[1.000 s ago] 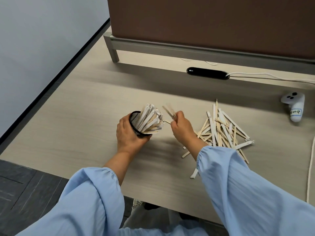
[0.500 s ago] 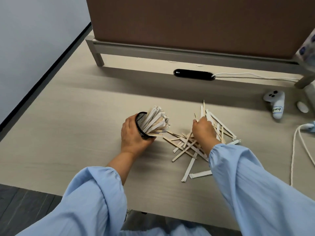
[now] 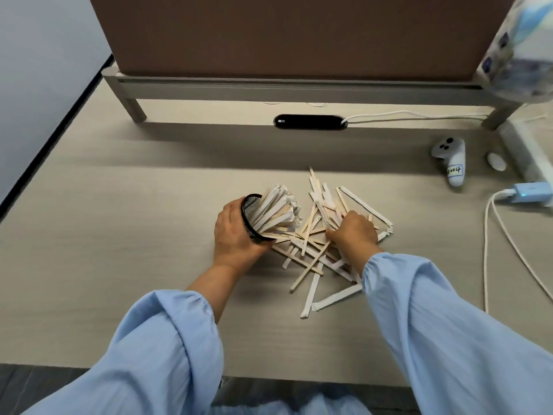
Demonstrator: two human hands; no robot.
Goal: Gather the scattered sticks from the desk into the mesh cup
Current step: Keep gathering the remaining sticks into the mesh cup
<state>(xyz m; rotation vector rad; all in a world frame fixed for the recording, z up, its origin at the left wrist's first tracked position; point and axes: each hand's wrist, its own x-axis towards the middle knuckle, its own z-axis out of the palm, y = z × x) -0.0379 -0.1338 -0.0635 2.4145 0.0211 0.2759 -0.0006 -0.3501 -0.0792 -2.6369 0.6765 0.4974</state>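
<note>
Desk [image 3: 119, 235], pale woodgrain, carries one loose pile of scattered sticks [image 3: 323, 250], too tangled to count, at centre. Left hand [image 3: 236, 235] grips one mesh cup [image 3: 254, 218], tilted, already packed with sticks. Right hand [image 3: 353, 232] rests curled on the pile; grasp cannot be confirmed. Sticks look light, stiff; pinch several mid-length

The black wire-mesh cup [image 3: 250, 218] is tipped on its side near the middle of the pale wood-grain surface [image 3: 119, 235], its mouth facing right. A dense bundle of thin wooden and white paper-wrapped sticks [image 3: 276, 208] fans out of it. Just beside its mouth, a loose criss-crossed heap of the same scattered sticks [image 3: 321, 232] lies flat, trailing toward the near edge.
</note>
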